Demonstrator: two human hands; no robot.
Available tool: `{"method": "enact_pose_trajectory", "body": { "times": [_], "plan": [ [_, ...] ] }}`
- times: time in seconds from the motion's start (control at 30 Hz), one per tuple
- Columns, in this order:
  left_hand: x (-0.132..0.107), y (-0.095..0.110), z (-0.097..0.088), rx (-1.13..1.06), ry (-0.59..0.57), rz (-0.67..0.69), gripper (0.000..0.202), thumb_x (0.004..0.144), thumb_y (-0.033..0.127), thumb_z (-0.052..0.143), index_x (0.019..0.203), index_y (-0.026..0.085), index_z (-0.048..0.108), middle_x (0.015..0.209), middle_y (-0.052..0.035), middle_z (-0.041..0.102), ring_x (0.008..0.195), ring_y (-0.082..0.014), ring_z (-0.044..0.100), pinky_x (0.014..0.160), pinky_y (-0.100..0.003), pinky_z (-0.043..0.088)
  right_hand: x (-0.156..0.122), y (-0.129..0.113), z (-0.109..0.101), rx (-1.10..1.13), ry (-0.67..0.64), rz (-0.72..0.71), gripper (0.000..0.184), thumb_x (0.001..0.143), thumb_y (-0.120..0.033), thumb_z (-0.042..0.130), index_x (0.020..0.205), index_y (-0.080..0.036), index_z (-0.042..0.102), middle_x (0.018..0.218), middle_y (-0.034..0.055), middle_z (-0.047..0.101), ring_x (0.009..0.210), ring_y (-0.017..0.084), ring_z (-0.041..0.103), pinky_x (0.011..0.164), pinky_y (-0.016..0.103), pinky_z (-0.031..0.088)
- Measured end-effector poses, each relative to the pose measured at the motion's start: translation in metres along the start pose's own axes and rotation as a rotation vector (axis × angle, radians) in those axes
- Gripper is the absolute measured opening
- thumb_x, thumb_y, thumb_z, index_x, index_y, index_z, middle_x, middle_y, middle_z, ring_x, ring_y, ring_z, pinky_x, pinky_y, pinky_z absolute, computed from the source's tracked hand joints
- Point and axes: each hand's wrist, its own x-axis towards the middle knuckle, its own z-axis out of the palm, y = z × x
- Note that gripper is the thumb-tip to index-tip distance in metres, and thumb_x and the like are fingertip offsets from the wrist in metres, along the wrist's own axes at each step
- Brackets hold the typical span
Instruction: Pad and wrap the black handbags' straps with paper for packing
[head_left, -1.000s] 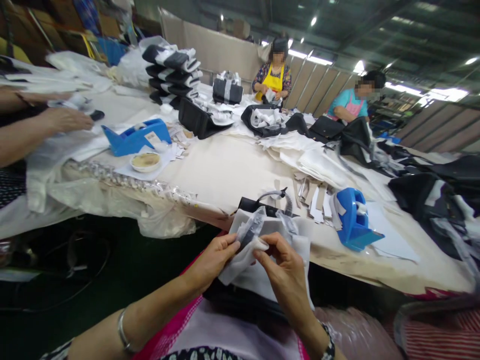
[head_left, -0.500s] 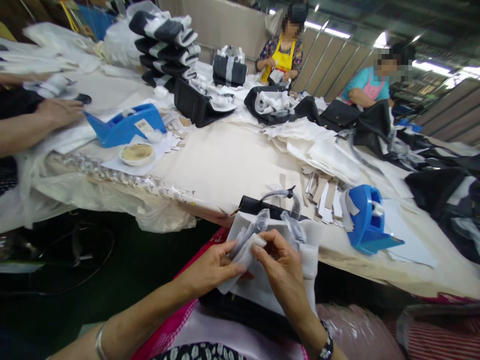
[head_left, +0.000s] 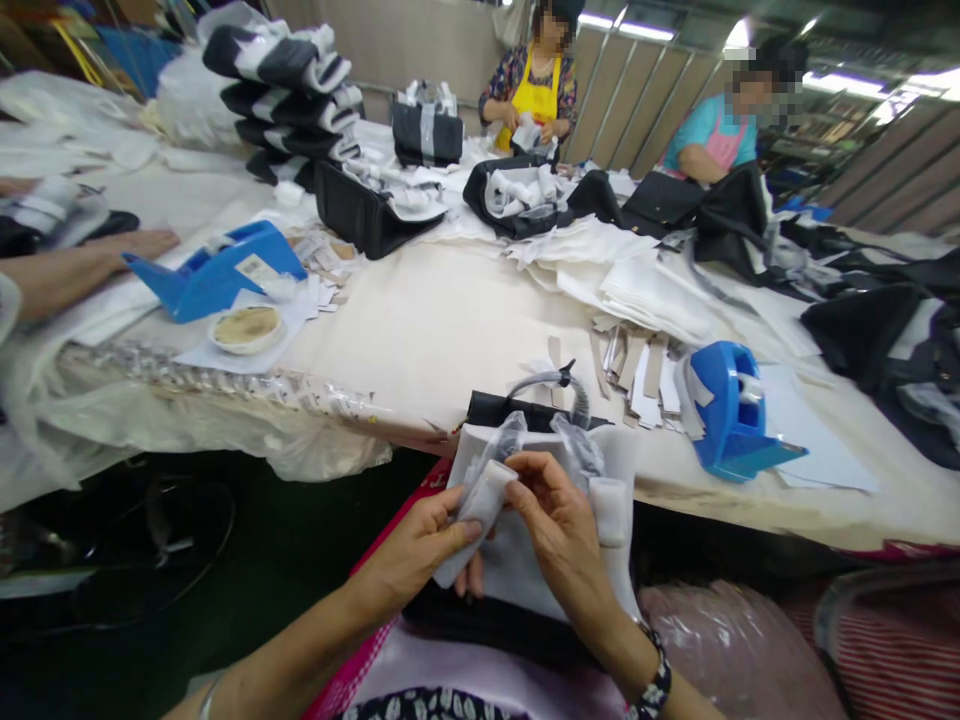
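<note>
Pinch grip of your left hand (head_left: 431,535): the thumb lies on top of a short white foam roll (head_left: 489,495), with fingertips showing beneath it. One second earlier this foam was a loose, crumpled fold between your fingers; it now forms a smooth tube with a flattened upper end, which suggests that the winding on this side is well advanced. The roll slants up toward the right, above the left part of a black handbag with a leather-like finish (head_left: 487,620). It sits just beside a dark strap end sleeved in clear plastic (head_left: 512,432); whether it encloses any of the strap cannot be told. Your right hand (head_left: 559,515) pinches the upper end between thumb and forefinger. The bag lies over your lap, near the edge of the cream-covered bench (head_left: 442,300); black shows at its far and near ends, and a thin white foam sheet (head_left: 521,560) covers its middle. Beyond your right hand, a second white roll (head_left: 607,512) stands upright on that sheet, untouched. Farthest right, a blue plastic tape dispenser (head_left: 724,420) rests on the bench.
</note>
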Motion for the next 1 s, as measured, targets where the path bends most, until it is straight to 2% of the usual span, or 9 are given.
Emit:
{"method": "enact_pose_trajectory", "body": {
  "times": [0.1,0.17,0.27,0.33,0.4,0.53,0.63,0.77,1.0],
  "plan": [
    [-0.002,0.001,0.0,-0.028,0.01,0.006,0.029,0.089,0.042,0.061,0.094,0.013,0.058,0.053,-0.0029,0.064,0.042,-0.0115,0.055,0.043,-0.017,0.037,-0.006,-0.005,-0.007,-0.148,0.09,-0.17,0.016,0.092,-0.02,0.053,0.107,-0.021,0.056,0.094,0.0037,0.06,0.086,0.018,0.059,0.077,0.031,0.05],
    [-0.003,0.003,0.0,-0.026,-0.004,0.01,0.029,0.089,0.041,0.06,0.094,0.013,0.059,0.054,-0.003,0.064,0.042,-0.0113,0.055,0.044,-0.017,0.038,-0.008,-0.017,-0.013,-0.37,0.037,-0.389,0.033,0.087,-0.009,0.051,0.117,-0.021,0.054,0.109,0.0067,0.059,0.099,0.02,0.056,0.088,0.035,0.048],
    [-0.005,0.004,-0.002,0.006,-0.015,0.024,0.03,0.09,0.043,0.06,0.093,0.013,0.059,0.056,-0.004,0.065,0.043,-0.0112,0.055,0.045,-0.018,0.039,-0.004,-0.042,-0.022,-0.768,-0.296,-0.702,0.058,0.081,0.003,0.047,0.133,-0.022,0.048,0.138,0.0084,0.049,0.131,0.025,0.037,0.108,0.045,0.033],
    [-0.006,0.004,-0.002,0.036,-0.012,0.029,0.033,0.09,0.044,0.059,0.09,0.012,0.06,0.055,-0.0047,0.065,0.044,-0.0113,0.055,0.046,-0.018,0.04,0.005,-0.057,-0.024,-0.967,-0.536,-0.813,0.064,0.079,0.007,0.044,0.135,-0.022,0.046,0.144,0.0067,0.045,0.142,0.025,0.021,0.114,0.049,0.021],
    [-0.006,0.003,-0.002,0.051,-0.006,0.025,0.034,0.09,0.045,0.059,0.089,0.011,0.061,0.054,-0.0047,0.065,0.043,-0.0112,0.055,0.046,-0.019,0.041,0.017,-0.064,-0.024,-1.078,-0.699,-0.86,0.058,0.08,0.008,0.043,0.13,-0.021,0.05,0.137,0.0062,0.052,0.143,0.023,0.02,0.116,0.048,0.016],
    [-0.007,0.004,-0.002,0.023,-0.017,0.017,0.035,0.088,0.046,0.062,0.088,0.01,0.061,0.051,-0.0038,0.062,0.04,-0.0106,0.053,0.042,-0.017,0.038,0.042,-0.064,-0.019,-1.15,-0.849,-0.929,0.031,0.087,0.001,0.045,0.106,-0.019,0.059,0.11,0.0058,0.064,0.123,0.02,0.045,0.115,0.043,0.016],
    [-0.008,0.008,-0.001,-0.02,0.001,0.035,0.034,0.085,0.044,0.067,0.095,0.013,0.059,0.063,-0.0041,0.067,0.042,-0.0116,0.057,0.042,-0.018,0.041,0.052,-0.06,-0.016,-1.13,-0.871,-0.969,0.021,0.088,-0.003,0.05,0.098,-0.018,0.06,0.099,0.0049,0.064,0.108,0.019,0.052,0.115,0.043,0.015],
    [-0.01,0.012,0.005,-0.05,0.058,0.029,0.039,0.081,0.041,0.072,0.107,0.017,0.056,0.087,-0.0052,0.068,0.052,-0.0143,0.064,0.047,-0.022,0.048,0.056,-0.054,-0.017,-1.1,-0.866,-0.988,0.018,0.089,-0.007,0.055,0.101,-0.018,0.06,0.097,0.0046,0.064,0.105,0.019,0.053,0.116,0.044,0.013],
    [-0.005,0.002,0.005,-0.017,0.137,-0.006,0.043,0.078,0.05,0.073,0.1,0.015,0.061,0.069,-0.0036,0.067,0.04,-0.0096,0.053,0.041,-0.02,0.039,0.051,-0.058,-0.023,-1.118,-0.84,-1.008,0.02,0.088,-0.009,0.056,0.106,-0.015,0.06,0.103,0.0051,0.065,0.105,0.02,0.053,0.117,0.046,0.011]
  ]
}}
